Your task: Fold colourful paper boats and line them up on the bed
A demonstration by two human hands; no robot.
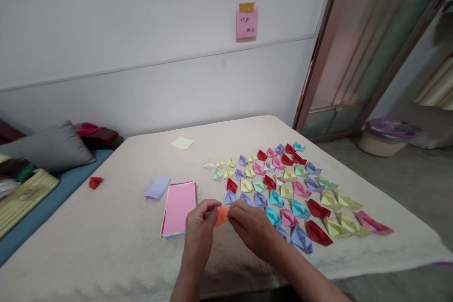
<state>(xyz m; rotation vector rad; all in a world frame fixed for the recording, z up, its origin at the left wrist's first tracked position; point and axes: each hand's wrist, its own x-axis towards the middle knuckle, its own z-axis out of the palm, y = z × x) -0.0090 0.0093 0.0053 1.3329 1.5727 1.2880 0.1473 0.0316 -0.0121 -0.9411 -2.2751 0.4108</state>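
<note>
A small folded piece of orange paper is held up between my two hands, above the near edge of the cloth-covered table. My left hand pinches its left side with thumb and fingers. On the other side, my right hand grips the paper's right end, fingers closed together. Just left of my left hand lies a stack of coloured paper with a pink sheet on top. Beyond and to the right of my right hand stand many folded paper boats in rows, in red, yellow, blue, pink and green.
A folded lavender paper and a crumpled-looking red paper piece lie to the left. Farther back is a pale yellow sheet. A grey pillow rests at far left, and a lined bin stands on the floor at right.
</note>
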